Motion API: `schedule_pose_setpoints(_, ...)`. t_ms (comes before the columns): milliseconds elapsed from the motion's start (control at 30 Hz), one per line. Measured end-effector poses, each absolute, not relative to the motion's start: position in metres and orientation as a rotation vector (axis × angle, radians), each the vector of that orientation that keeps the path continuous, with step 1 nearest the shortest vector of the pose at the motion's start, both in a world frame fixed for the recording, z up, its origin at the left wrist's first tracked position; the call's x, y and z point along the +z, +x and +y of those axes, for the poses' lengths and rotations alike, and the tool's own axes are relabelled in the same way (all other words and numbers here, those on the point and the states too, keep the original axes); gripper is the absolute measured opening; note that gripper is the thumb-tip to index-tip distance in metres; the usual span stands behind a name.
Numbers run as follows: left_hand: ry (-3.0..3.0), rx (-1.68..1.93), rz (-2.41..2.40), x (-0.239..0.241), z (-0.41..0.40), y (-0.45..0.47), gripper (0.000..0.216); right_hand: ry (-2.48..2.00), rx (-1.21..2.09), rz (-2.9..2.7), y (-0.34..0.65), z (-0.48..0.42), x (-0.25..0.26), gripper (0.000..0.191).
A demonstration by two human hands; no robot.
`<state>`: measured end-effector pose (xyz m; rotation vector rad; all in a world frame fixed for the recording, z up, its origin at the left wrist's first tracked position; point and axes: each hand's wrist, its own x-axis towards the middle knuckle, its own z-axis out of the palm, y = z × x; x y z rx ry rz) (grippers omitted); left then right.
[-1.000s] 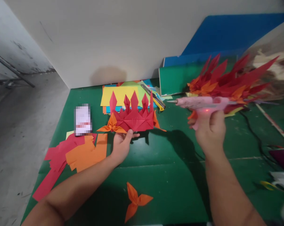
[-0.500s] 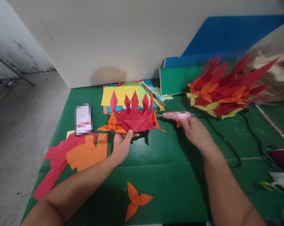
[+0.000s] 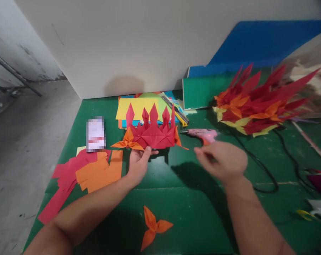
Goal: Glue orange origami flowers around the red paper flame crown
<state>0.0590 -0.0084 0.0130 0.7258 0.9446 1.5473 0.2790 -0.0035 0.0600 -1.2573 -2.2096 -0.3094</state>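
Note:
My left hand (image 3: 139, 164) is closed on the lower edge of a red folded-paper crown (image 3: 153, 136) with pointed tips, its thumb in front. Orange paper petals sit at both ends of the crown, a three-pointed flower (image 3: 127, 141) at the left one. To the right, a pink hot glue gun (image 3: 203, 134) lies on the table, its nozzle towards the crown. My right hand (image 3: 221, 161) is just in front of the gun, apart from it, with fingers curled in and nothing seen in them. A loose orange paper flower (image 3: 154, 226) lies near the front edge.
Red strips (image 3: 57, 193) and orange paper pieces (image 3: 96, 173) lie at left, below a blurred-out white rectangle (image 3: 95, 136). Behind the crown are coloured sheets (image 3: 135, 108) and a utility knife (image 3: 180, 115). A large red-and-orange paper piece (image 3: 261, 99) and a black cord (image 3: 258, 166) occupy the right.
My right hand has let go of the glue gun and drawn back towards me, fingers curled. The left hand still holds the crown in about the same place.

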Motion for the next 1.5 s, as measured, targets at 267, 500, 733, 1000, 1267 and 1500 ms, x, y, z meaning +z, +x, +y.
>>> schedule_pose_setpoints(267, 0.716, 1.550, 0.970, 0.013, -0.008, 0.060, 0.032, -0.375, 0.585, -2.878, 0.183, -0.053, 0.055, 0.033)
schedule_pose_setpoints(500, 0.716, 1.539, 0.973, 0.015, -0.007, 0.060, 0.033, -0.463, 0.984, -2.999, 0.181, -0.053, 0.048, 0.027)
schedule_pose_setpoints(733, 0.701, 1.497, 0.975, 0.014, -0.008, 0.059, 0.033, -1.009, 1.087, -2.258, 0.201, -0.040, 0.055, 0.031)
schedule_pose_setpoints(1000, 0.716, 1.474, 0.942, 0.016, -0.009, 0.058, 0.034, -1.122, 0.945, -1.691, 0.204, -0.039, 0.049, 0.032)
schedule_pose_setpoints(1267, 0.681, 1.447, 0.955, 0.018, -0.008, 0.060, 0.036, -1.034, 0.889, -1.801, 0.208, -0.037, 0.055, 0.012)
schedule_pose_setpoints(1500, 0.724, 1.423, 0.962, 0.019, -0.012, 0.058, 0.036, -0.908, 0.628, -2.140, 0.219, -0.023, 0.081, 0.017)
